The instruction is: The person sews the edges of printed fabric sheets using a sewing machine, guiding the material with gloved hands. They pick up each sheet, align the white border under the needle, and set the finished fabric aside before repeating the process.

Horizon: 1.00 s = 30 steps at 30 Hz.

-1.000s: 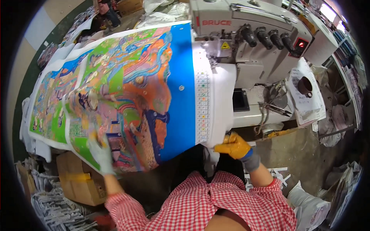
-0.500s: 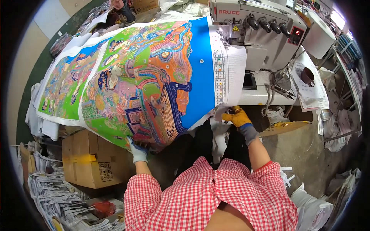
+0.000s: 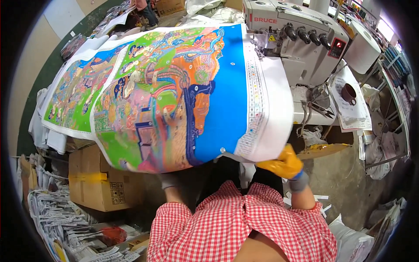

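A large printed fabric sheet (image 3: 222, 113), with a colourful picture, a blue area and a white margin with a symbol chart, drapes across the sewing table. My right hand (image 3: 281, 164), in a yellow-coated glove, is closed on the near right corner of its white margin. Under the near edge, toward the left, is my left hand (image 3: 168, 180) in a grey-cuffed glove; the fabric hides its fingers and the cuff is blurred. An overlock sewing machine (image 3: 301, 56) stands just beyond the sheet's right side.
A cardboard box (image 3: 91, 183) sits on the floor at left, beside stacked white papers or cloth (image 3: 56, 218). Scissors (image 3: 321, 109) and a brown cup (image 3: 348, 94) lie right of the machine. Another person (image 3: 144, 11) is at the far back.
My right hand has pulled the fabric's right corner nearer, away from the machine. The near edge has lifted and now covers my left hand's fingers, which showed before.
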### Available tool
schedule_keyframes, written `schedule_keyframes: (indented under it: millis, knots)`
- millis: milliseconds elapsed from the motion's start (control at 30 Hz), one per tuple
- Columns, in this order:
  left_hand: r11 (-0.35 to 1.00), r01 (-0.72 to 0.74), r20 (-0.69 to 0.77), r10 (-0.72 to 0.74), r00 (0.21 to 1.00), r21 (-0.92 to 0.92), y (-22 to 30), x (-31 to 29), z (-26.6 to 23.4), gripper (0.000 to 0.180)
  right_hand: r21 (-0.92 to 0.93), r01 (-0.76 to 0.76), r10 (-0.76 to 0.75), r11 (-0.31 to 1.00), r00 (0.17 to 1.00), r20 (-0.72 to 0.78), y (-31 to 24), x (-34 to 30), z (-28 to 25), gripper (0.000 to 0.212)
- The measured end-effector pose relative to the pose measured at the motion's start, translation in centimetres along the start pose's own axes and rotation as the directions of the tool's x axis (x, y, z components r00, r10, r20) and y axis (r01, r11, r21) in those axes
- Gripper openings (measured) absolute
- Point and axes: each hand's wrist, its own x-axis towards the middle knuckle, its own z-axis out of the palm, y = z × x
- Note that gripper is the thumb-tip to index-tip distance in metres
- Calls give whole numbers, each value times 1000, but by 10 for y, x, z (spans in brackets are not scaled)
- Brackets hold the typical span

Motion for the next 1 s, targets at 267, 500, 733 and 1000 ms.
schedule_keyframes:
  millis: [267,500,733,1000]
  knots:
    - [961,-116,370,206,906,-251,220,-11,76,70,343,8,89,939,961,-264,25,-31,7,29]
    - [923,-93,17,93,995,373,164,84,120,43,18,-220,220,975,976,-1,20,-32,-8,40]
    - [889,-138,-377,320,869,436,122,102,127,62,186,-117,155,976,967,-203,-21,45,-43,43]
    - [902,325,-206,-389,898,-285,11,51,-42,79,443,-407,284,799,904,319,57,-7,21,38]
